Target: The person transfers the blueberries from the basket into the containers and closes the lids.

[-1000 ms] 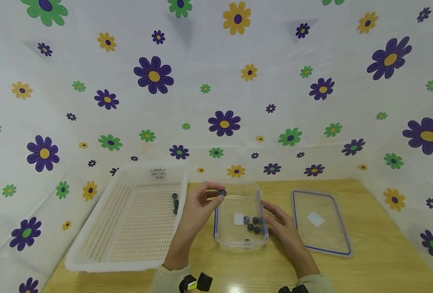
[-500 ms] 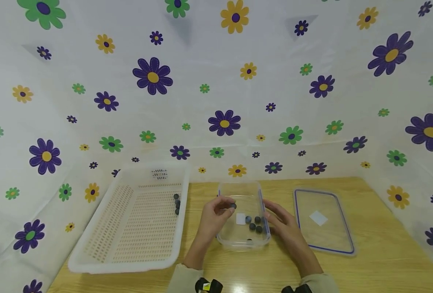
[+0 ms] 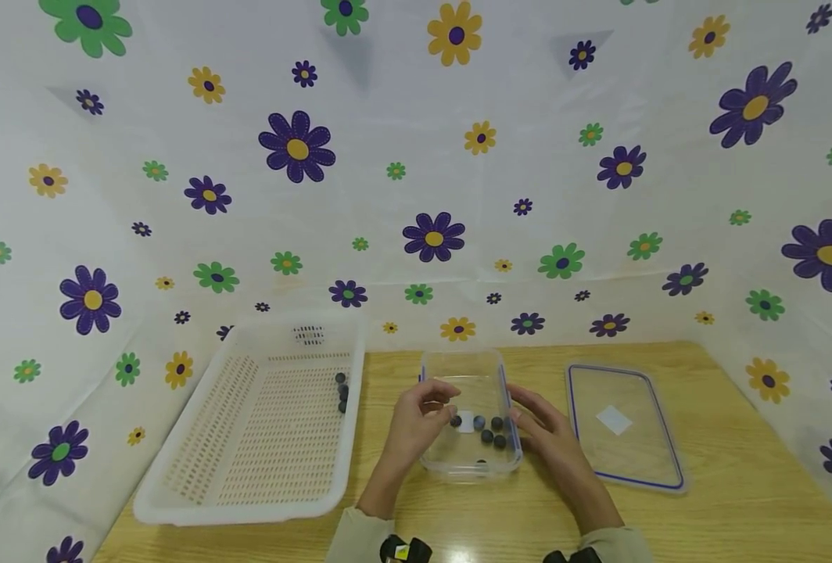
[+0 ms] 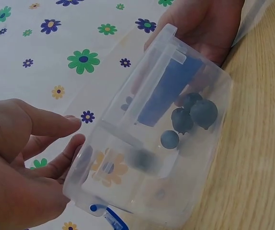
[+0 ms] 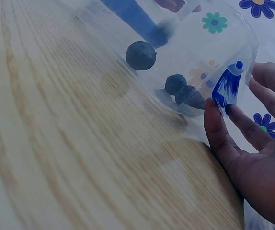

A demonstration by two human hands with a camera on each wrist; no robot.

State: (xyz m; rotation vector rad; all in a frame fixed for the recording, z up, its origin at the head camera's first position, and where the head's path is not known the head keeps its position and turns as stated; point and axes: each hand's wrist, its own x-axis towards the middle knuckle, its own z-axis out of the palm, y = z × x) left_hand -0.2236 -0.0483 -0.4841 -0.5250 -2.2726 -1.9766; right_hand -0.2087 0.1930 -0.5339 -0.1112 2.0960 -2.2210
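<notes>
A clear plastic food container (image 3: 468,457) with blue clips stands on the table. My left hand (image 3: 416,422) is over its left part, thumb and fingers parted. A blueberry (image 3: 456,421) shows just below those fingertips; in the left wrist view that blueberry (image 4: 143,159) is blurred inside the container, apart from the hand. Several other blueberries (image 3: 487,436) lie at the container's right side. My right hand (image 3: 546,434) rests against the outside of the right wall, fingers loosely bent. In the right wrist view, its fingertips touch beside the blue clip (image 5: 227,86).
A white perforated basket (image 3: 145,500) stands on the left, with several blueberries (image 3: 342,391) along its right wall. The container's blue-edged lid (image 3: 641,446) lies flat on the right. A flowered white cloth (image 3: 381,195) hangs behind the wooden table (image 3: 740,500).
My left hand has moved right and down with a blueberry from the container's left rim to over its inside and let it go. The right hand stays at the right wall.
</notes>
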